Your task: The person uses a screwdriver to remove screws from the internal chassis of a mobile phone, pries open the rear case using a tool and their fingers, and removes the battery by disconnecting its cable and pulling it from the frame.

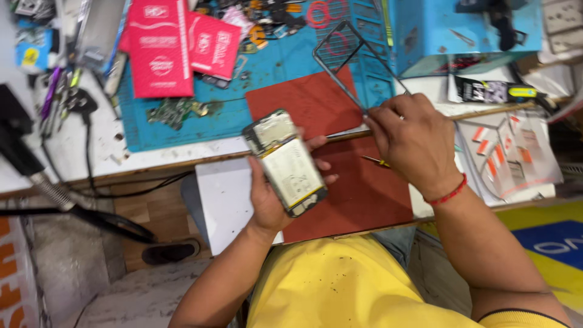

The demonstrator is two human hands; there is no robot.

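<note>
My left hand [270,197] holds an opened phone body [284,161] with its back off, battery and circuit parts showing. It hovers over the near edge of a red mat [358,194]. My right hand [410,140] is to the right of the phone, closed on a thin screwdriver whose yellow tip [375,161] pokes out below the fingers. The same hand also touches the corner of a dark phone frame [349,67] that stretches up over the blue work mat. A red thread is tied round my right wrist.
A blue work mat [182,124] carries red and pink packets [161,51], small circuit boards [176,111] and tools. A blue box [461,33] stands at the upper right, with plastic sleeves [510,155] below it. Cables and a black hose [73,203] lie at the left.
</note>
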